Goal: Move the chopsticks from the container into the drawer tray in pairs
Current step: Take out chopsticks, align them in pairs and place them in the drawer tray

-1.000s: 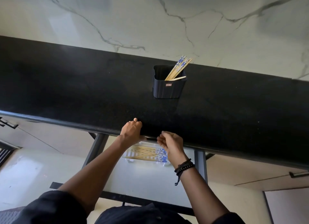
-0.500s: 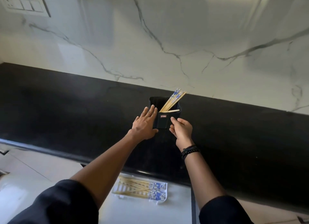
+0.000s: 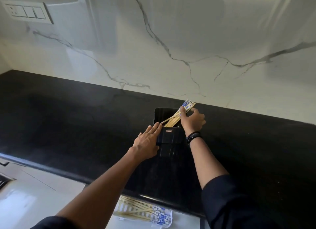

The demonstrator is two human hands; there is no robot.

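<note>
A black square container [image 3: 169, 136] stands on the black countertop [image 3: 68, 122] near the marble wall. Several wooden chopsticks [image 3: 172, 120] with blue-and-white patterned tops lean out of it to the right. My right hand [image 3: 192, 120] is curled around the upper part of the chopstick bundle. My left hand [image 3: 147, 140] lies flat with straight fingers against the container's left side. Below the counter edge, a clear tray [image 3: 145, 212] in the open drawer holds several chopsticks lying flat.
A white marble backsplash [image 3: 171, 40] rises behind the counter, with a switch plate [image 3: 27, 12] at the upper left. The white drawer bottom [image 3: 34, 199] spreads left of the tray, under the counter's front edge.
Both hands rose from the drawer edge to the container. My right hand has now reached past the container's rim and closed on the chopsticks; my left hand has settled against the container's side.
</note>
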